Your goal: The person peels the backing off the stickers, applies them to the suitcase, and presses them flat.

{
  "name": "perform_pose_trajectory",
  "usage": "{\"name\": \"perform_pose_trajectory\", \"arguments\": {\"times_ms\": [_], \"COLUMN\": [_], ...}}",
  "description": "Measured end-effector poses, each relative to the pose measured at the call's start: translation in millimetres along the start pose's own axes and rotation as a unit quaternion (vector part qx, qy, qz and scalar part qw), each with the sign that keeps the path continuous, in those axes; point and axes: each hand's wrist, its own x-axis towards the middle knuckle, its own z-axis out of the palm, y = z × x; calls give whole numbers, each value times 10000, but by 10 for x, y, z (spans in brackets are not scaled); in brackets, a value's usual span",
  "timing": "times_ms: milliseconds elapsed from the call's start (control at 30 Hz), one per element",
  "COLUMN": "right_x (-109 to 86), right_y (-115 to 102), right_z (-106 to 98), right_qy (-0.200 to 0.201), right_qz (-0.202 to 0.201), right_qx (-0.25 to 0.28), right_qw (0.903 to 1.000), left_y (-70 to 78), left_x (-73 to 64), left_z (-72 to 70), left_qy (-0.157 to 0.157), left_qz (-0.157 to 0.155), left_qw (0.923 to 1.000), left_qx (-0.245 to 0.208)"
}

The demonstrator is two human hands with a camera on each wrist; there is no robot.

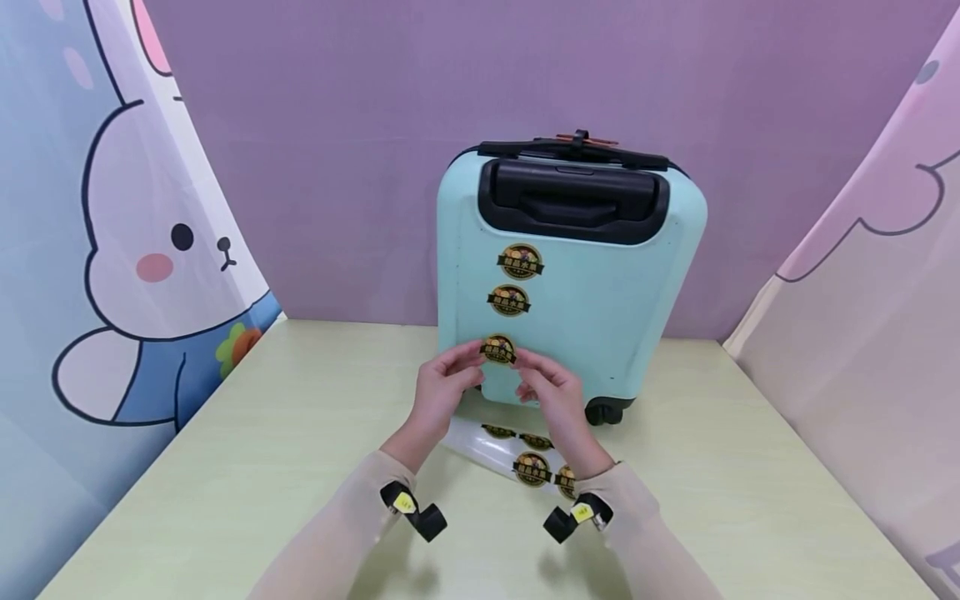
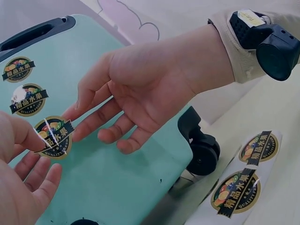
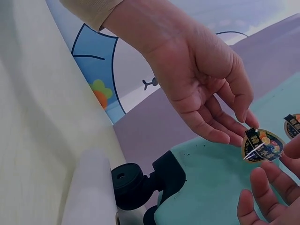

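A round black-and-gold fruit sticker (image 1: pixel 498 349) is at the lower part of a mint-green suitcase (image 1: pixel 577 308), overlapping its shell in the head view. My left hand (image 1: pixel 442 387) holds the sticker's left edge at the fingertips; the left wrist view has the thumb across its face. Opposite, my right hand (image 1: pixel 552 392) has its fingertips at the right edge, thumb bent close below the index finger. Two matching stickers, an upper one (image 1: pixel 521 262) and a middle one (image 1: pixel 509 300), sit above it on the shell. The fingertips behind the sticker are hidden.
Below the hands a glossy sticker sheet (image 1: pixel 480 442) lies on the pale table (image 1: pixel 337 417), carrying several more stickers and partly covered by my right forearm. The suitcase stands upright on black wheels (image 1: pixel 606 412) before a purple backdrop (image 1: pixel 337 167). Cartoon-printed curtains flank both sides.
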Motion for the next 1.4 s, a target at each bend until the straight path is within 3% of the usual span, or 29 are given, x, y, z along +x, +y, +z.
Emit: {"name": "perform_pose_trajectory", "arguments": {"times_ms": [567,1400], "right_x": [38,33], "right_y": [-64,-130], "right_z": [27,63], "right_qy": [-118,-266], "right_qz": [-237,-90], "right_qx": [-118,-237], "right_qw": [9996,9993], "left_y": [66,90], "left_x": [18,8], "left_z": [50,84], "left_qy": [-156,-304], "left_qz": [372,482], "left_qw": [9991,9982], "left_qx": [127,189]}}
